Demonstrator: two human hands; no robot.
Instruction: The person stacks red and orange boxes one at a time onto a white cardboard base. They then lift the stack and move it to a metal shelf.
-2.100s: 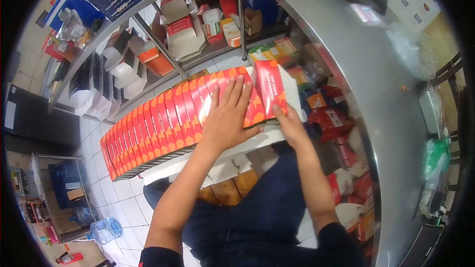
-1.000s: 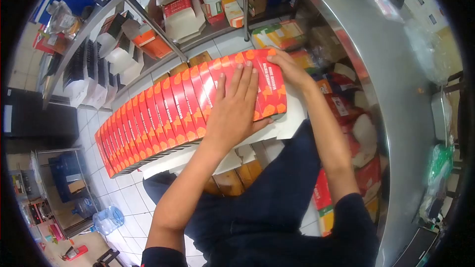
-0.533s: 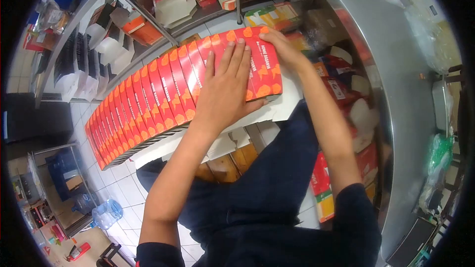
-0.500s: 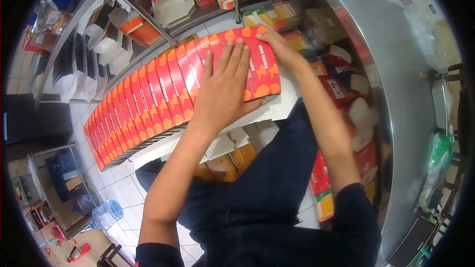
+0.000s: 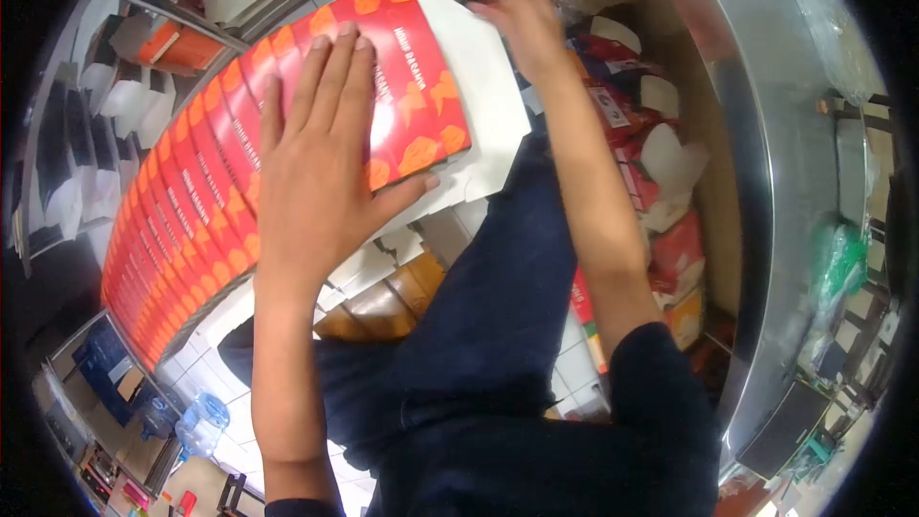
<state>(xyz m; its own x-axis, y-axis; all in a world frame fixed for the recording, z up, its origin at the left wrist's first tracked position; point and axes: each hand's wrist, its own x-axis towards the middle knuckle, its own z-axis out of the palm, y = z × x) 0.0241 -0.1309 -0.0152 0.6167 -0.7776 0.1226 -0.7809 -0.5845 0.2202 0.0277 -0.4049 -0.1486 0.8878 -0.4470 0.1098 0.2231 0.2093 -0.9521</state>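
Observation:
A long fanned row of red boxes with orange patterns (image 5: 215, 177) leans away to the left above my lap. My left hand (image 5: 321, 144) lies flat on top of its near end, fingers spread and thumb out to the right. White cardboard flaps (image 5: 483, 101) stick out at the right end of the row. My right hand (image 5: 512, 10) is raised just beyond those flaps, off the boxes; its fingers are apart, slightly blurred, and nothing shows in them.
A metal rack with folded boxes (image 5: 168, 43) stands at upper left. On the right, a large carton (image 5: 718, 220) holds red and white packages (image 5: 670, 158), beside a steel counter (image 5: 780, 182). Clear plastic bottles (image 5: 201, 421) are on the tiled floor.
My right hand has let go of the row's right end and moved up and away. The view has shifted, so the boxes appear larger and further left, with more white flap showing.

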